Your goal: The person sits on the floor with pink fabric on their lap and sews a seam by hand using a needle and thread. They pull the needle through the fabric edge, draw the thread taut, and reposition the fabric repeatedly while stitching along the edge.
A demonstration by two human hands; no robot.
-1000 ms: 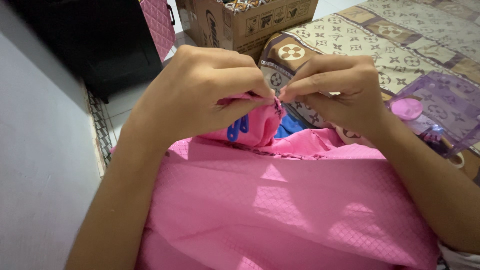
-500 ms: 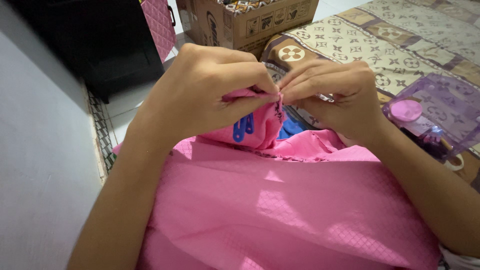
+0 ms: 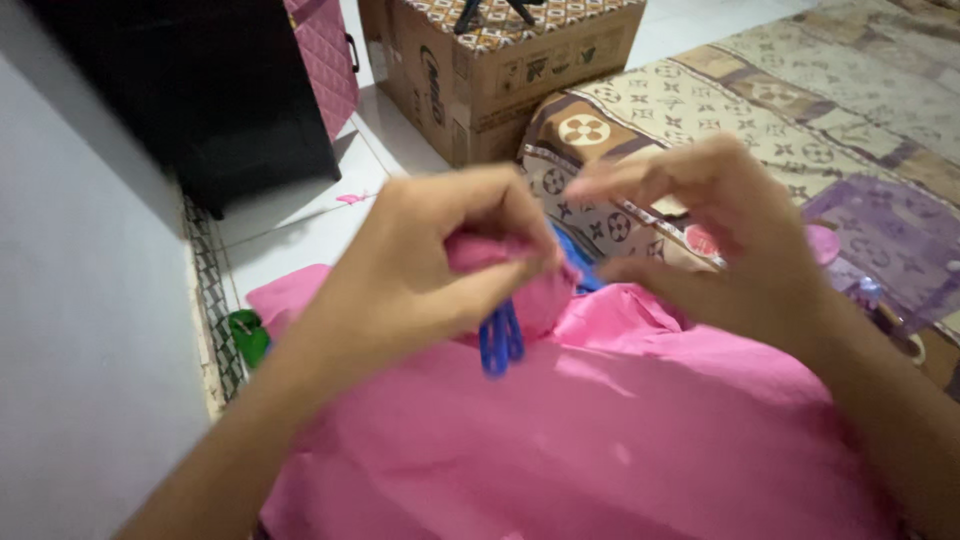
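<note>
A large pink quilted cloth (image 3: 620, 440) lies spread over my lap and fills the lower view. My left hand (image 3: 430, 270) pinches a bunched fold of this cloth between thumb and fingers, and a blue clip or handle (image 3: 498, 342) hangs just below that hand. My right hand (image 3: 715, 230) hovers beside the fold, fingers curled apart, forefinger stretched toward the left hand. The frame is blurred, so I cannot tell if a needle or thread sits in the right fingers. A bit of blue cloth (image 3: 575, 262) shows behind the fold.
A translucent purple box (image 3: 890, 250) with a pink round lid (image 3: 820, 243) rests on the patterned mattress (image 3: 760, 90) at right. A cardboard box (image 3: 490, 70) and dark cabinet (image 3: 200, 90) stand ahead. A grey wall (image 3: 80, 350) runs along the left, with a green object (image 3: 248, 335) at its foot.
My right hand has let go of the pinched fold and opened, pulling right. The view has shifted, and both hands sit lower in the frame. The left hand keeps its grip.
</note>
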